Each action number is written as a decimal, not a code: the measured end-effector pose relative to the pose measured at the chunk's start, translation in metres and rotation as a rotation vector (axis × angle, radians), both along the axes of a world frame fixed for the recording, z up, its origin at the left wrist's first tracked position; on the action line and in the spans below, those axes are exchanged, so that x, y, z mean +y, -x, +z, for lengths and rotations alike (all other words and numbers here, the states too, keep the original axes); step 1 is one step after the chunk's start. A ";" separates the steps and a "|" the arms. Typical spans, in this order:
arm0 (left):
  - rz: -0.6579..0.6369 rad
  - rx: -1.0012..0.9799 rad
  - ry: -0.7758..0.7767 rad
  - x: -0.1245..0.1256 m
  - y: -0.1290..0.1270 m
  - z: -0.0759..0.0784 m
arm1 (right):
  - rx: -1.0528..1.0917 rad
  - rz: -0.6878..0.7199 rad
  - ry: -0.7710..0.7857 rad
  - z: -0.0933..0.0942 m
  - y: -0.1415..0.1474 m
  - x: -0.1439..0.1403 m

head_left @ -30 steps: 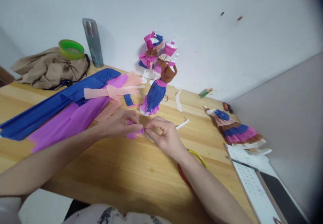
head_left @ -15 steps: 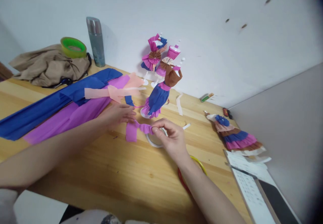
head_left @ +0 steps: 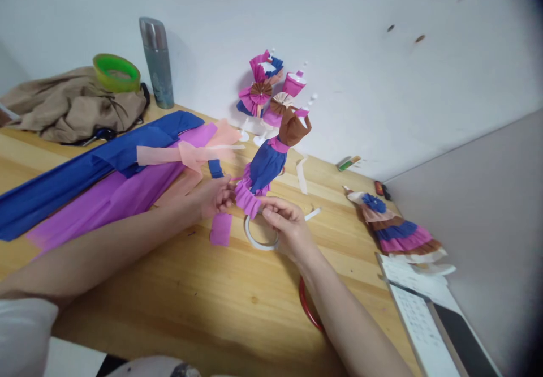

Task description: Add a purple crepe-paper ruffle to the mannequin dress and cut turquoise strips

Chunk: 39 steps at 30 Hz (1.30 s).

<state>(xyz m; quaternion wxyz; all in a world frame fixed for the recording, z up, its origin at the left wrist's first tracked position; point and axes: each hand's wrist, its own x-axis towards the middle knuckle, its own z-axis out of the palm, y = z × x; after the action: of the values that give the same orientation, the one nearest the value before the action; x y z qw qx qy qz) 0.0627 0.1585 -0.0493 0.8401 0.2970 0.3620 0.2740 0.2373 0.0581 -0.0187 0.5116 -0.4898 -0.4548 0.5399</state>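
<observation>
A ruffled strip of purple crepe paper (head_left: 247,198) is stretched between my hands, in front of the hem of a small mannequin's dress (head_left: 267,165). My left hand (head_left: 221,196) pinches its left end with curled fingers. At the right end, my right hand (head_left: 283,218) grips it between thumb and forefinger. The dress has a brown top, a pink waistband, a blue skirt and a purple ruffle at the bottom. Below the strip, a purple paper piece (head_left: 221,229) lies flat on the table. A roll of white tape (head_left: 262,247) rests beside my right hand.
Blue crepe paper (head_left: 55,181) and purple sheets lie at left, near a brown cloth (head_left: 51,105), green tape roll (head_left: 116,73) and flask (head_left: 158,63). More dressed mannequins (head_left: 259,88) stand by the wall. At right are a layered paper dress (head_left: 394,227) and a keyboard (head_left: 413,309).
The purple strip has moved up, off the flat purple piece and against the dress hem. My left hand has shifted slightly right and closed on the strip's end.
</observation>
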 end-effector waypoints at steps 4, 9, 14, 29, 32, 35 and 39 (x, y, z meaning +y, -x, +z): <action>0.013 -0.014 0.065 -0.006 -0.006 0.005 | 0.031 0.037 0.051 -0.002 -0.005 0.002; 0.074 -0.116 0.115 -0.014 -0.012 0.017 | 0.059 -0.006 0.101 -0.007 -0.009 0.007; 0.116 -0.158 0.143 -0.015 -0.010 0.013 | 0.084 -0.049 0.114 -0.010 -0.010 0.011; 0.099 -0.125 0.138 -0.017 -0.004 0.009 | -0.043 -0.091 0.043 -0.016 -0.007 0.009; 0.098 -0.059 0.109 -0.020 -0.004 0.012 | -0.088 -0.094 -0.016 -0.019 -0.008 0.009; 0.108 0.006 0.081 -0.023 -0.002 0.015 | -0.178 -0.078 -0.091 -0.021 -0.009 0.009; 0.114 0.027 0.068 -0.025 0.001 0.016 | -0.254 -0.081 -0.123 -0.020 -0.009 0.008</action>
<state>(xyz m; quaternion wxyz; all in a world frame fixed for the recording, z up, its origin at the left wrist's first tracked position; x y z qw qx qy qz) 0.0619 0.1336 -0.0335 0.8278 0.2507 0.3986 0.3049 0.2460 0.0664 -0.0384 0.5002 -0.5399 -0.5280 0.4236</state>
